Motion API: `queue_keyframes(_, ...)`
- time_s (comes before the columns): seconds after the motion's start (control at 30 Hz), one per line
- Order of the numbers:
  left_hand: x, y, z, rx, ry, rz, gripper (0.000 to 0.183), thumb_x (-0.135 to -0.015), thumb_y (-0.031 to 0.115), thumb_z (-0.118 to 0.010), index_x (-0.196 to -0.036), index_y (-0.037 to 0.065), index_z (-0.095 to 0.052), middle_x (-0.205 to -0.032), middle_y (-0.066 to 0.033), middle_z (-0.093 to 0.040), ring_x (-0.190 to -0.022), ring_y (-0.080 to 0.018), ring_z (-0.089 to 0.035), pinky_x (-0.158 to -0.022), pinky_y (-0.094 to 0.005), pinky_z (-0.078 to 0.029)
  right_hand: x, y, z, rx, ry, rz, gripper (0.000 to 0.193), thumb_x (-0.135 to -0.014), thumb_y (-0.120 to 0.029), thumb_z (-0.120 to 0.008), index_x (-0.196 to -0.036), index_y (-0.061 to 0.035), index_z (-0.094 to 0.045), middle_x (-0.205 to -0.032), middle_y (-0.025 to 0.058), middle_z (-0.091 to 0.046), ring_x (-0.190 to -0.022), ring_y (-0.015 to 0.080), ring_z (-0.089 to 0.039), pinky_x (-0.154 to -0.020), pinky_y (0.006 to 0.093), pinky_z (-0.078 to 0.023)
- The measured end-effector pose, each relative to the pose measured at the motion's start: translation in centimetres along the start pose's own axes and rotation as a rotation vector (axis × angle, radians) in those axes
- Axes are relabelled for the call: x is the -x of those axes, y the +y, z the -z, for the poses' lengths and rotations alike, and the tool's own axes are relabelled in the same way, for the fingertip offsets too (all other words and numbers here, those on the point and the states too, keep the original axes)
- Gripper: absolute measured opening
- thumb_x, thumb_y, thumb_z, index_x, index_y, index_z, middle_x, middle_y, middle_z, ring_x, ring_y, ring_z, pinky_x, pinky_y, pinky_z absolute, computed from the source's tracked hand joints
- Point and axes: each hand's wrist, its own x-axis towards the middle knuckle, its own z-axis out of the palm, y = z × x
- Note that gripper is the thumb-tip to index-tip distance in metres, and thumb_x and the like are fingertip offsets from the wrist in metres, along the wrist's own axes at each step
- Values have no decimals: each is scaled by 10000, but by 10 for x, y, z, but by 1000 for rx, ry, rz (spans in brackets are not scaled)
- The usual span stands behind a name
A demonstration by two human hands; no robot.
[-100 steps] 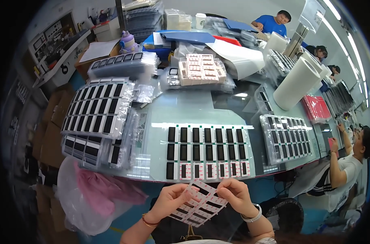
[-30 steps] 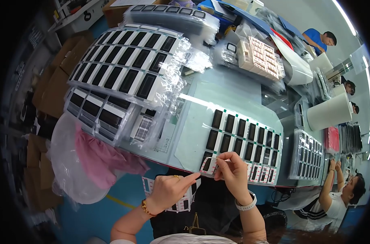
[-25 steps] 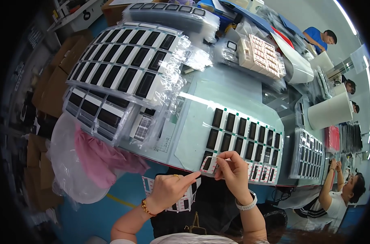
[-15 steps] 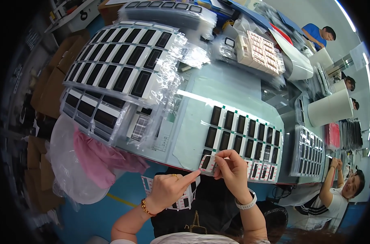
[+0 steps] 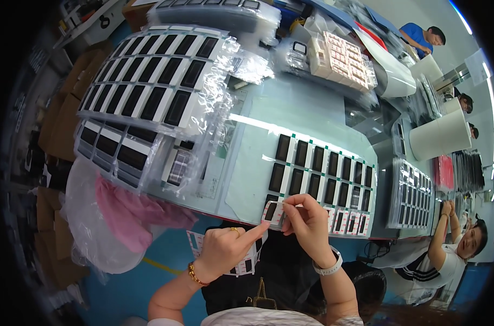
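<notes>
The two hands are close but apart, with a pink-and-white sticker [image 5: 272,211] between them, over the panel at the near-left corner of a grid of dark panels [image 5: 283,147]. The right hand [image 5: 306,215] pinches its right side between thumb and forefinger; the left hand [image 5: 225,248] points its forefinger at the near-left corner, seemingly touching it. A sticker sheet [image 5: 248,266] hangs under the left hand; its grip there is hidden. Good work here probably means squaring that left corner first, keeping the right side raised, then smoothing rightward without trapping air.
</notes>
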Motion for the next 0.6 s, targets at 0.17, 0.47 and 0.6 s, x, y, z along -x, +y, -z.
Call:
queue_keyframes(0.17,-1,2,-9,46,-18,-31,581,-764,26,-671,-1320,190,-702,-539,8,-435,-445,-155,-523,-439,-319,-432,-2,-11,3,198,38,150,65,-950,-11,-680,-1012,-5,-662,-822,46,-667,-637,93,-619,-516,220,-470)
queue_keyframes(0.47,3,7,-6,74,-45,28,395,-893,167,-733,-1288,167,-720,-532,-17,-492,-440,-177,-526,-445,-342,-400,-14,-5,5,546,128,436,128,-840,-14,-768,-949,-39,-705,-1000,79,-618,-918,233,-570,-754,337,-466)
queue_keyframes(0.6,5,8,-6,99,-4,67,410,-918,164,-721,-1324,119,-691,-566,-38,-566,-461,-198,-570,-455,-346,-419,-14,-6,2,602,136,453,128,-829,-19,-773,-929,-42,-698,-983,86,-620,-913,263,-564,-763,366,-464)
